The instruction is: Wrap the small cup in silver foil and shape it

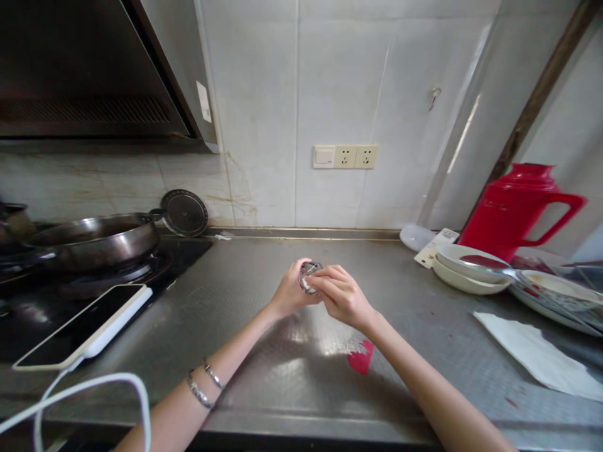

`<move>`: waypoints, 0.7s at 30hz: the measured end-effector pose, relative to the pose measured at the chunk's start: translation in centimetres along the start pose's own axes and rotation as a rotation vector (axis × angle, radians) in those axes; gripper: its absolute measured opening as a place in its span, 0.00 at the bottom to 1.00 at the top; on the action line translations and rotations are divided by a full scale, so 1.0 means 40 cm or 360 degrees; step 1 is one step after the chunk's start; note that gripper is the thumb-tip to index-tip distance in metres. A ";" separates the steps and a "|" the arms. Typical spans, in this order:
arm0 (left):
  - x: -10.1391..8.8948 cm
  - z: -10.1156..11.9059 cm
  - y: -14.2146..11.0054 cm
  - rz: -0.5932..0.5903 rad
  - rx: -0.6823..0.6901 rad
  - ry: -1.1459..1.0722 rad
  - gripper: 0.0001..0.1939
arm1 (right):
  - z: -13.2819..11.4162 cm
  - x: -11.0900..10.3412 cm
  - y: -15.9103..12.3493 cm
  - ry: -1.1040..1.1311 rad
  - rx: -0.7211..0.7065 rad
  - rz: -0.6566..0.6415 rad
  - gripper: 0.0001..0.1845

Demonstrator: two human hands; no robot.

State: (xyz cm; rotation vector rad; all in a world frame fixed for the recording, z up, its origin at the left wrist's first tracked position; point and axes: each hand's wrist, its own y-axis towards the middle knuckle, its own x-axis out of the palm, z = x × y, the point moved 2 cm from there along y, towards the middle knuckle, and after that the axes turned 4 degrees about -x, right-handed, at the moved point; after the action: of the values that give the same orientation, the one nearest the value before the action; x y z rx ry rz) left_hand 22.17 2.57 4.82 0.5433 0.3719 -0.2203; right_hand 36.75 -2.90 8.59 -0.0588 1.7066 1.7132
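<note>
Both my hands meet over the middle of the steel counter (264, 376). My left hand (288, 292) is wrapped round a small clear glass (308, 274), held tilted above the counter. My right hand (340, 295) is closed at the glass's mouth, its fingers pressing something white against the rim; I cannot make out what it is. Two bracelets circle my left wrist. A small pink scrap (360, 359) lies on the counter below my right forearm.
A wok (94, 238) sits on the stove at left, with a phone on a white power bank (80, 326) and its cable beside it. At right are a red thermos jug (513, 210), stacked white bowls (466, 267), plates and a white paper towel (537, 355).
</note>
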 end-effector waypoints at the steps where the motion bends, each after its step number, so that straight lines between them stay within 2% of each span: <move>1: -0.001 0.000 0.000 -0.0006 -0.0009 -0.0039 0.41 | 0.003 -0.003 0.000 -0.0003 0.0039 0.0052 0.15; 5: 0.000 0.003 -0.001 -0.0030 0.0018 -0.0129 0.40 | 0.027 -0.015 -0.002 -0.0038 0.0371 0.0367 0.13; 7: 0.005 0.009 -0.004 -0.0056 0.0020 -0.0163 0.39 | 0.039 -0.016 -0.003 -0.0039 0.0462 0.0432 0.12; 14: 0.016 0.031 -0.011 -0.0131 0.0009 -0.0297 0.39 | 0.048 0.004 -0.012 0.0036 0.0527 0.0271 0.13; 21: 0.019 0.014 -0.007 -0.0108 -0.0058 -0.0401 0.38 | 0.041 0.009 -0.021 -0.0009 0.0358 0.0231 0.15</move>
State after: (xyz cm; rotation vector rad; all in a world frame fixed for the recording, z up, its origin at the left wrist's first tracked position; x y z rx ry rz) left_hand 22.94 1.96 4.84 0.4607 0.1491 -0.3432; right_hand 37.62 -1.38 7.88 0.1770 1.9286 1.6088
